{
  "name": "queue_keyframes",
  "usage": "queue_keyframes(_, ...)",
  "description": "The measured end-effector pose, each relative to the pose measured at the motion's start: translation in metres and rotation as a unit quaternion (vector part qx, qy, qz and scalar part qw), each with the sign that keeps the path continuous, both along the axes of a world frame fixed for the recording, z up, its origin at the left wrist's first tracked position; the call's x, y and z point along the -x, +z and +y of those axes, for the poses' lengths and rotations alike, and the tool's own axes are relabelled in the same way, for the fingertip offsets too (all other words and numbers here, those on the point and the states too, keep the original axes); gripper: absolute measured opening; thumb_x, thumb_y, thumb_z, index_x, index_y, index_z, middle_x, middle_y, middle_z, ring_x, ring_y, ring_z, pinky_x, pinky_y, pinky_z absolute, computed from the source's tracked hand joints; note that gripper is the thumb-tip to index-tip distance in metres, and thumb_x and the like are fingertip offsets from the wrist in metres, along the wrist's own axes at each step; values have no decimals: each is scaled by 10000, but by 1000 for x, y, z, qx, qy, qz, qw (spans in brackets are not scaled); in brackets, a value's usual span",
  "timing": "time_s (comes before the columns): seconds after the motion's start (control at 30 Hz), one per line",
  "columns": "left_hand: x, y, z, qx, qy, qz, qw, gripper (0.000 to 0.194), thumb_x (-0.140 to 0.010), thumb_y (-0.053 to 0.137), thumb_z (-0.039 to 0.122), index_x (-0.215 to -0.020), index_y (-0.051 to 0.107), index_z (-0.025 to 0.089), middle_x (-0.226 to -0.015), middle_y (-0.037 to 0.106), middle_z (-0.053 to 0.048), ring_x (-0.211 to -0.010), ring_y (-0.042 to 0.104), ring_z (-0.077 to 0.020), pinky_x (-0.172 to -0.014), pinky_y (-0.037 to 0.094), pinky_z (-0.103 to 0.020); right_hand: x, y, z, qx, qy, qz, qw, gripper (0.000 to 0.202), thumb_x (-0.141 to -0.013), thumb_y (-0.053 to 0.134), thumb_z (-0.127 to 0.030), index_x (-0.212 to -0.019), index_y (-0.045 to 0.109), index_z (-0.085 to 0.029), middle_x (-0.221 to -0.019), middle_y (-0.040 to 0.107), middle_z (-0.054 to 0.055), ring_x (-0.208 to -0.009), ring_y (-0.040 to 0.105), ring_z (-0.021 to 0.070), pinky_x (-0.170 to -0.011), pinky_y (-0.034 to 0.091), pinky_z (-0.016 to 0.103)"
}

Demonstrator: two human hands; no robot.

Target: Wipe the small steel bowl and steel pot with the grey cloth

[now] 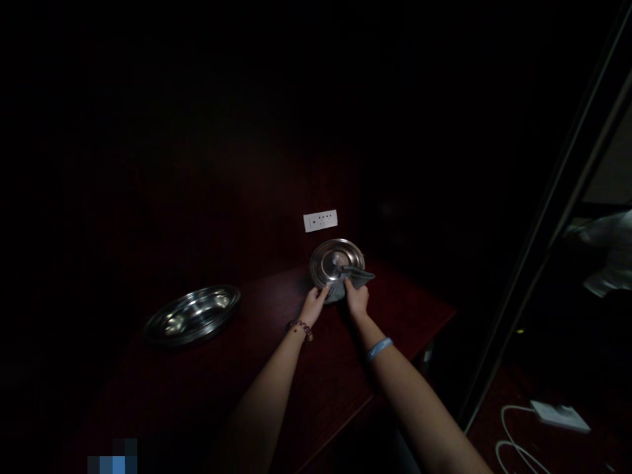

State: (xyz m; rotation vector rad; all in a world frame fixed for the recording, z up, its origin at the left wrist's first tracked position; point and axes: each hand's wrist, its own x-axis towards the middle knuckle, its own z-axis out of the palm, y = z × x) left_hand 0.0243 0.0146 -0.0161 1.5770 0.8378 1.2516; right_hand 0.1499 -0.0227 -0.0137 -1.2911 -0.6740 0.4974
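A shiny round metal plate point(328, 260) is tilted up above the dark red table, its face toward me. My left hand point(315, 305) grips its lower left rim, thumb on the front. My right hand point(356, 297) is closed on a grey cloth point(363, 274) that lies against the plate's lower right part. The cloth also spreads along the lower rim toward my left hand. Fingers behind the plate and cloth are hidden. Farther left, other metal plates point(195, 316), apparently stacked, rest on the table.
The dark red table point(340, 368) ends at a front edge on the right. A white wall socket point(320, 220) sits behind the plate. At right stand a dark upright frame point(538, 217) and, low down, a white power strip point(560, 416) with a cable.
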Motion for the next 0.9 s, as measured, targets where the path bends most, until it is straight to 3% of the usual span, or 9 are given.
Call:
queue_keyframes(0.47,1,-3,6,-17,-2,-8,1000,518,-750,601,559,-1004,674,114,-1082,706,-126,-1086,613,-261,-1008,418,-397,1,-1,1,1,19,-6,1000,295,-767,646,-339,-954,732,-127,-1000,738,123,-964,699,238,-829,526,281)
queue_keyframes(0.7,4,-2,7,-34,48,7,998,500,-784,525,603,-875,656,129,-891,702,-95,-913,625,-232,-870,465,-368,1,4,-5,10,4,-23,1000,300,-771,648,-336,-959,734,-119,-990,738,141,-963,698,248,-840,521,294)
queue_keyframes(0.9,8,6,2,-49,129,8,990,494,-816,456,641,-706,561,171,-693,614,-35,-733,577,-179,-732,464,-301,1,5,-5,11,12,-30,999,276,-767,648,-326,-942,735,-131,-969,743,128,-941,705,234,-817,524,272)
